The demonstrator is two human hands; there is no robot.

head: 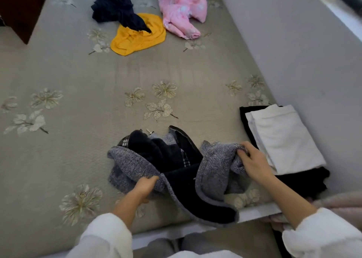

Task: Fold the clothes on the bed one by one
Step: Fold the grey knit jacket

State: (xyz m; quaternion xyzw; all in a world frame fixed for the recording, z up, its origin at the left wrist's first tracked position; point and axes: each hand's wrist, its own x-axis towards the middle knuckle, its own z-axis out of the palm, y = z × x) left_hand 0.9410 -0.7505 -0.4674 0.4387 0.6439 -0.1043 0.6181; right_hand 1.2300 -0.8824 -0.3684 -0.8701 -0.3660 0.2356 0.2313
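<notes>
Head view: crumpled grey knit jacket [133, 163], black-lined.

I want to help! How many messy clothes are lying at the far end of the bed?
3: a navy garment at the left, a yellow garment partly under it, and a pink flowered garment at the right. Others may be hidden.

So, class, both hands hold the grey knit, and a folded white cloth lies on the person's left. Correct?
No: head view shows the folded white cloth on the person's right; left hand and right hand do hold the grey knit.
</notes>
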